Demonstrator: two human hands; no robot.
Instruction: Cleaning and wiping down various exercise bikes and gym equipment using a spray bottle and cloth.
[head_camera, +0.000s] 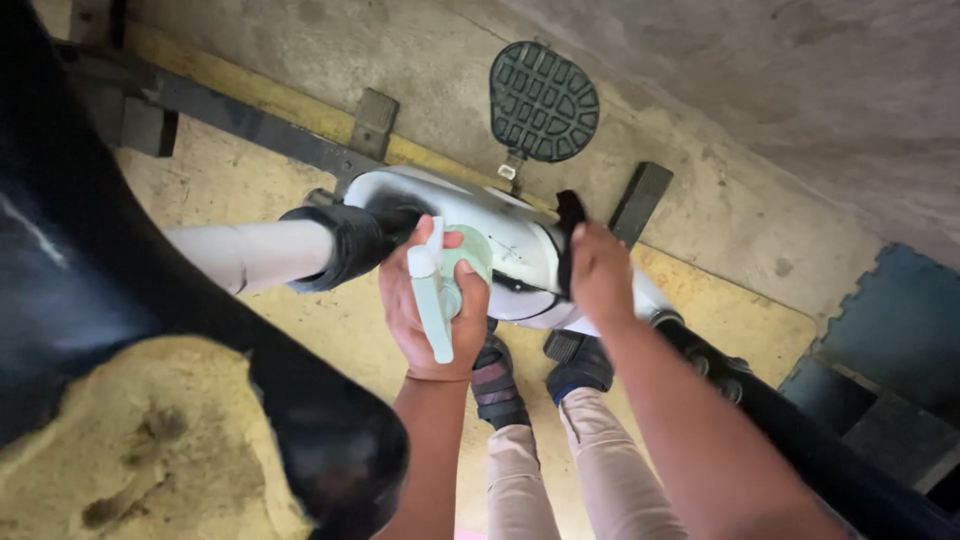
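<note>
Two hands in view, both the person's own. Left hand (432, 305) wraps one pale green spray bottle (432, 300), fingers curled round its body, nozzle end pointing up toward the white housing (505, 245) of an exercise machine. Right hand (600, 272) presses one black cloth (570, 235) against the right side of that housing; fingers lie close together on the cloth, though the tips are partly hidden, so the exact grip is hard to tell. One black ribbed pedal (543, 100) sits above the housing, apart from both hands. One white tube with a black collar (345, 243) runs left from the housing, just beside the bottle. One big black saddle (150, 320) with torn, exposed yellow foam fills the lower left. Two dark shoes (540, 370) and two beige trouser legs (575, 480) below the hands, on the concrete floor (740, 200).
</note>
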